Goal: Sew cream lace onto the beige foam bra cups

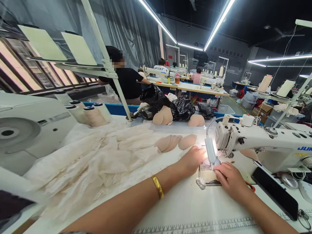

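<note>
At the needle area of a white sewing machine, a pale fabric piece lies under a small bright lamp. My left hand is on the left of it, fingers closed at its edge and partly lost in the glare. From the right, my right hand has thumb and fingers closed at the near edge of the piece. The exact grip of the fingertips is hard to see. Beige bra cups lie in a stack just beyond my left hand, with another cup beside them.
Cream lace fabric is heaped over the left of the table. More cups and black plastic bags lie at the back. A phone rests at right. Thread cones stand at left. A co-worker sits ahead.
</note>
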Demonstrator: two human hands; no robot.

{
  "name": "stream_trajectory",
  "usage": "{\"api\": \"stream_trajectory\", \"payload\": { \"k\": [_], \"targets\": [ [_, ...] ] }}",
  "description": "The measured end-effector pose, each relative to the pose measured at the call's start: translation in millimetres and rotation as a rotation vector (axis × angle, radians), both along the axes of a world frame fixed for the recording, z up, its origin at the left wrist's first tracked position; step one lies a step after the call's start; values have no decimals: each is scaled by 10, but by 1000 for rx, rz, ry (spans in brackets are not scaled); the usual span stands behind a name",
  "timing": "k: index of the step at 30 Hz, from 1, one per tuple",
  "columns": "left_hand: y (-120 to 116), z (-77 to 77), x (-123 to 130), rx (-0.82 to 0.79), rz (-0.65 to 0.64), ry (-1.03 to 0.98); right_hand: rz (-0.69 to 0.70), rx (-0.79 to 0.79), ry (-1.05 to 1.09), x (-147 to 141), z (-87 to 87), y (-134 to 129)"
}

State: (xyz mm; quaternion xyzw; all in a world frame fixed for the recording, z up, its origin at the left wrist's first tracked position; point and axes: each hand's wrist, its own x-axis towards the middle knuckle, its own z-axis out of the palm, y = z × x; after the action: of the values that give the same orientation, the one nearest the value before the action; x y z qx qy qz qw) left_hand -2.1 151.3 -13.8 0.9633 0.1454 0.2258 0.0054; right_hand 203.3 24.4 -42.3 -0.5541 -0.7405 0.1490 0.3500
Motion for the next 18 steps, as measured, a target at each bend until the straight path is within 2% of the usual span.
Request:
{"api": "stream_trajectory", "payload": {
  "k": [2,3,5,7,8,9,11,13,14,16,18],
  "targets": [
    [-178,-24,-146,-135,-18,-32,-30,-190,306,-110,57,-19],
    [-313,-67,-221,-273,-45,-64,-41,-258,451,-172,75,-33],
    [-654,-192,-345,-706,-113,-158,-48,-324,676,-304,73,-84],
    [-1021,-302,-402,-1266,-142,-235,-61,-327,817,-449,13,-189],
    [-1180,-325,-400,-1551,-112,-299,-82,-305,865,-527,-36,-266],
    [-1309,-321,-382,-1749,-31,-439,-115,-270,891,-608,-92,-358],
    [-1458,-241,-318,-1896,53,-788,-196,-167,872,-758,-200,-564],
    [-1497,-117,-260,-1881,93,-1077,-233,-79,776,-858,-258,-747],
    [-1497,-61,-245,-1868,102,-1151,-232,-55,724,-878,-256,-810],
    [-1503,11,-246,-1886,98,-1139,-216,-57,663,-851,-188,-865],
    [-1531,30,-273,-1950,30,-994,-200,-137,701,-765,-72,-845]
  ]
}}
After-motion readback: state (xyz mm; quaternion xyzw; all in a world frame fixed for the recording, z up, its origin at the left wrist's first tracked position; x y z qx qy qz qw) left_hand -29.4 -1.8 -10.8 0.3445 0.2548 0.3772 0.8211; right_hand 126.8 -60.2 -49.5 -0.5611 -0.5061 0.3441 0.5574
